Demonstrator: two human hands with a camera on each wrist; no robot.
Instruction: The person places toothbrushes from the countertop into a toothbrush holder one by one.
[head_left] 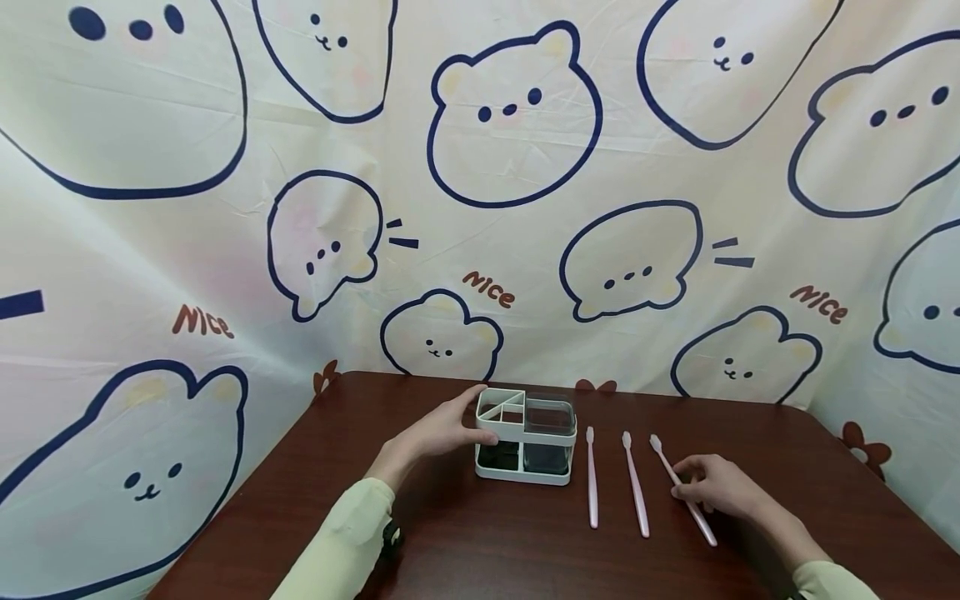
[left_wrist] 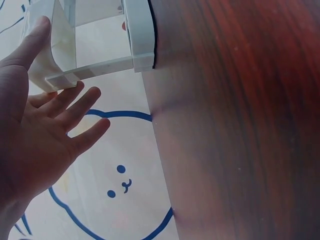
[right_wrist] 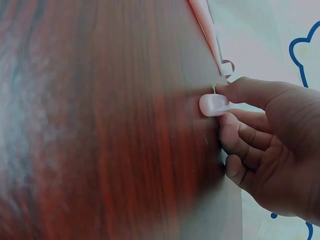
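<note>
A white two-tier toothbrush holder (head_left: 522,479) stands on the brown table, with divided slots at the top left and a clear cup (head_left: 550,415) at the right. My left hand (head_left: 442,427) holds its upper tier at the left side, thumb in front and fingers behind. In the left wrist view that hand (left_wrist: 47,127) spans the tier's end, the lower fingers spread. Three pink toothbrushes lie right of the holder, heads away from me. My right hand (head_left: 723,485) pinches the rightmost toothbrush (head_left: 700,523) by its handle; its rounded handle end faces the right wrist camera.
The left toothbrush (head_left: 592,492) and the middle toothbrush (head_left: 637,496) lie between the holder and my right hand. A cloth (head_left: 517,242) printed with bear outlines hangs behind the table (head_left: 480,550) and along its sides.
</note>
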